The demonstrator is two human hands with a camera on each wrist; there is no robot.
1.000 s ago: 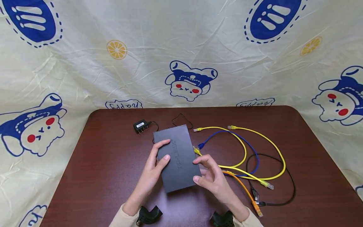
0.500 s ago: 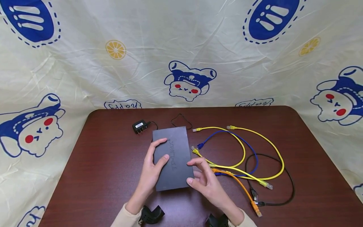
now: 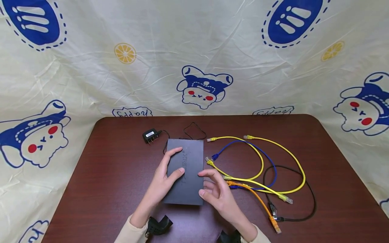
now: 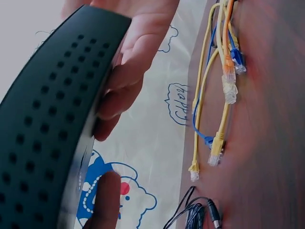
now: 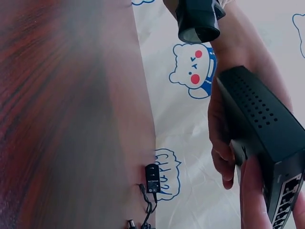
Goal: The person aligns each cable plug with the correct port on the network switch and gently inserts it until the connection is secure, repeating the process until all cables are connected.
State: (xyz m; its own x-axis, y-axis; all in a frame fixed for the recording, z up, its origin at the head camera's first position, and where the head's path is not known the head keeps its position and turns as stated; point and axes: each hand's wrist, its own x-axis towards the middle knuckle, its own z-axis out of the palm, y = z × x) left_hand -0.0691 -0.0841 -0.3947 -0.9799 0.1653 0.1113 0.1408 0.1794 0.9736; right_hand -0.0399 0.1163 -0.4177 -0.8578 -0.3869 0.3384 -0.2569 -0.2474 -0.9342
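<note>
A dark grey network switch (image 3: 192,158) with raised lettering on top is held up over the near middle of the table. My left hand (image 3: 162,180) grips its left side, with thumb and index finger lying on the top face. At the right edge, the thumb and fingertips of my right hand (image 3: 220,195) hold it. Round vent holes cover one narrow side of the switch (image 4: 52,114) in the left wrist view. In the right wrist view, a row of ports (image 5: 288,195) shows at the end of the switch (image 5: 262,119). Its underside is hidden from the head view.
Yellow cables (image 3: 299,160), a blue cable (image 3: 270,160), an orange cable (image 3: 261,199) and a black cable (image 3: 314,202) lie coiled to the right on the brown table (image 3: 115,189). A black power adapter (image 3: 150,135) with a thin cord sits behind the switch.
The switch has turned clockwise in the head view, from slanted to nearly straight. My right hand has shifted left with its edge, while my left hand keeps its grip.
</note>
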